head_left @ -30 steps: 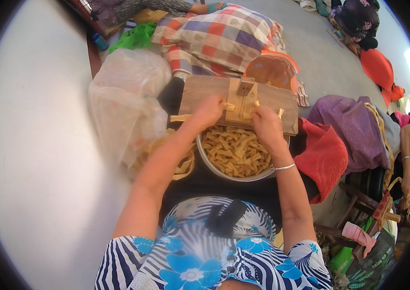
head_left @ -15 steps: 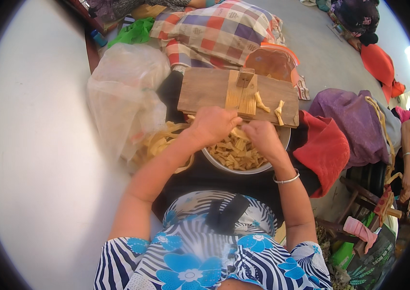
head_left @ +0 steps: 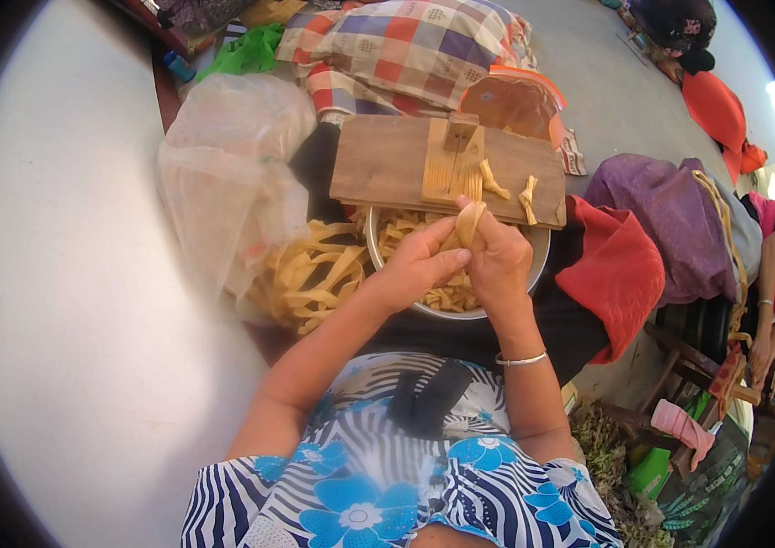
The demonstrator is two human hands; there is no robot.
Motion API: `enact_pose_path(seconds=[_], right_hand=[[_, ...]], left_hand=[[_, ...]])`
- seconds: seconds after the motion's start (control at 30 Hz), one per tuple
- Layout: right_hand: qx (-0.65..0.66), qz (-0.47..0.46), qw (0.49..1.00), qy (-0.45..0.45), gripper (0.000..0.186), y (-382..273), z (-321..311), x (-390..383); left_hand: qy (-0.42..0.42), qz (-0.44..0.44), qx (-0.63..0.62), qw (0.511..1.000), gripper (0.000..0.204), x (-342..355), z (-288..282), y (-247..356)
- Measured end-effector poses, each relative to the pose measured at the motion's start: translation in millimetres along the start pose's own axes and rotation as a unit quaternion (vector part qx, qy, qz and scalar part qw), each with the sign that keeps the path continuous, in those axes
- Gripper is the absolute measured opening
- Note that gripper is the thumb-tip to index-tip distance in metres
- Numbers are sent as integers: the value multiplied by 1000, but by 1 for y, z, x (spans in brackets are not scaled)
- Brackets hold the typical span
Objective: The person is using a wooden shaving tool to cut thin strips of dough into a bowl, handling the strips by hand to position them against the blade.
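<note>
My left hand [head_left: 424,260] and my right hand [head_left: 502,260] meet over a metal bowl [head_left: 372,242] of yellow knotted pieces [head_left: 447,295], their fingers closed on a pale yellow strip [head_left: 468,224] looped between them. Beyond them lies a wooden board [head_left: 374,160] across the bowl's back, with an upright block [head_left: 461,130] on a lighter middle panel. Two knotted pieces [head_left: 527,201] rest on its right half. A tangle of long yellow strips [head_left: 310,283] lies left of the bowl.
Around me are a translucent plastic bag [head_left: 223,155], a checked sack [head_left: 415,50], an orange-rimmed container [head_left: 515,105], red cloth [head_left: 621,274] and a purple bundle [head_left: 652,219]. Another person's arm [head_left: 767,292] is at the right, beside wooden stools [head_left: 680,384].
My hands came off the board to over the bowl's front, then drew together and now hold up a looped strip. Knotted pieces now sit on the board's right half.
</note>
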State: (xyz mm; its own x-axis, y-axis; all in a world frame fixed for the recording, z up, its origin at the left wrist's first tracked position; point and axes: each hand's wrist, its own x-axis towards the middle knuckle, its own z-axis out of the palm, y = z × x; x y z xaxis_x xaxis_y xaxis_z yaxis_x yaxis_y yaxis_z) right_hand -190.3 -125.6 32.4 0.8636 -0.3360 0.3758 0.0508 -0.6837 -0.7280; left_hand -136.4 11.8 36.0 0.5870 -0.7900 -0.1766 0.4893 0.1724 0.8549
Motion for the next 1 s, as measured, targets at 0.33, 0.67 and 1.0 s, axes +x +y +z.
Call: enact_pose_path(seconds=[0.33,0.67,1.0], right_hand=[[-115,-74,990,-26,20,27,-3,-7],[487,407,753,-177,32,43,23,-44],[320,259,902,-131,16,53,20,-48]], left_hand=[[108,74,402,906,9,7,-20,-38],[155,387,631,654,23,0,-26,-53],[42,185,544,817,39,-4,-13,-30]])
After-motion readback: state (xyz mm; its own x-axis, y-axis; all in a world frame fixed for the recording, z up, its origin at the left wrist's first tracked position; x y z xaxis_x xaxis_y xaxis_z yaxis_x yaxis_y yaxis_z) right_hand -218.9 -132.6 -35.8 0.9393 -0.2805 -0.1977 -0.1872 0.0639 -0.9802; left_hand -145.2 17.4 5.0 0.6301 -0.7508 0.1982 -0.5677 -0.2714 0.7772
